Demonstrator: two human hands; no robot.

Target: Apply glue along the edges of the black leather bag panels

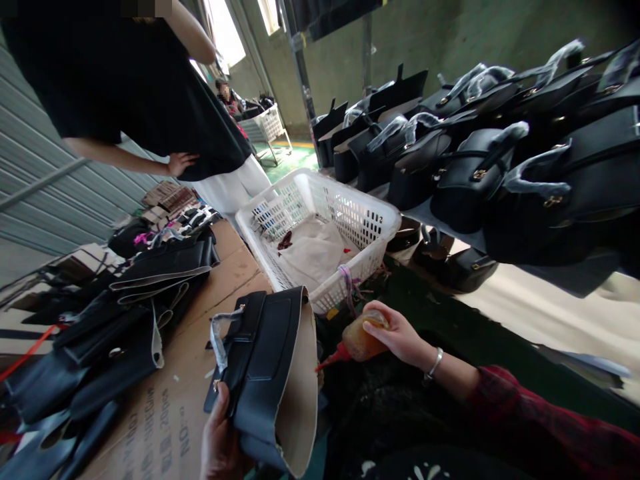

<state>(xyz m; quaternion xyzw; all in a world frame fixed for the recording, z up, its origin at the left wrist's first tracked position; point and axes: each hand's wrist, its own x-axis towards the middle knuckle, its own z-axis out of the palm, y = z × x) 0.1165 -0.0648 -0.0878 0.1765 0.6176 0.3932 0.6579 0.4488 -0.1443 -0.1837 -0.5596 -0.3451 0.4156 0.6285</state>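
Note:
My left hand [220,437] grips the lower edge of a black handbag piece [265,367] with a tan inner lining, held upright over the cardboard-covered table [225,267]. My right hand [395,333] is wrapped round a squeeze bottle of amber glue [357,340], lying sideways. Its red nozzle [330,362] points left toward the tan edge of the bag piece. A bracelet and a red plaid sleeve show on my right arm.
A white plastic basket [370,220] with cloth inside stands just beyond my hands. Black bag parts [125,313] are piled on the left of the table. Finished black handbags [500,160] fill racks on the right. A person in black [150,87] stands at the far left.

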